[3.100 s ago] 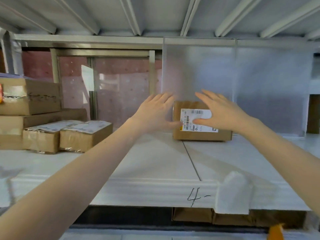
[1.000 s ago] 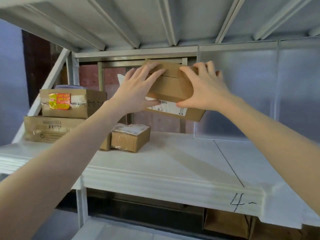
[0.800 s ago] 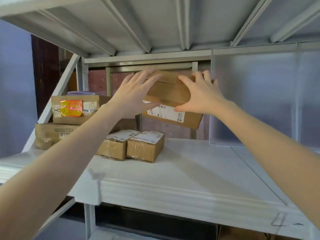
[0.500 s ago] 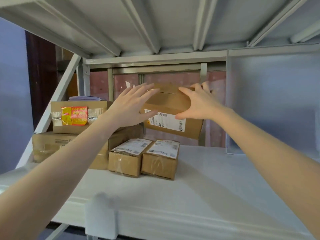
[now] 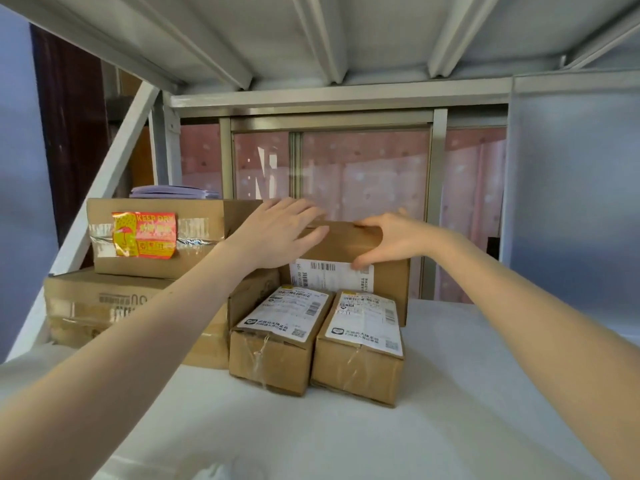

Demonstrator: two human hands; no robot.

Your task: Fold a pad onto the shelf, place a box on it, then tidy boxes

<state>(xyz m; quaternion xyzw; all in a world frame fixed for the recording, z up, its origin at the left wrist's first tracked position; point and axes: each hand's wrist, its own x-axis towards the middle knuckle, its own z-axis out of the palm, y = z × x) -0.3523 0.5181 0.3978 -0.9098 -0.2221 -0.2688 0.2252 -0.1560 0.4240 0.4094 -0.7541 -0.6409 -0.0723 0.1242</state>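
Cardboard box in my hands: brown carton with a white barcode label (image 5: 349, 258), held at both ends behind the two small taped cartons (image 5: 315, 341), on or just above the shelf.
Left grip: my left hand (image 5: 277, 230) lies flat across the top left edge, steadying it.
Right grip: my right hand (image 5: 388, 240) clasps the right end, thumb on the front.
Pad: white foam pad (image 5: 346, 438) covers the shelf, to cushion the boxes.
Reason for place: I judge it joins the stacked large cartons (image 5: 138, 271).
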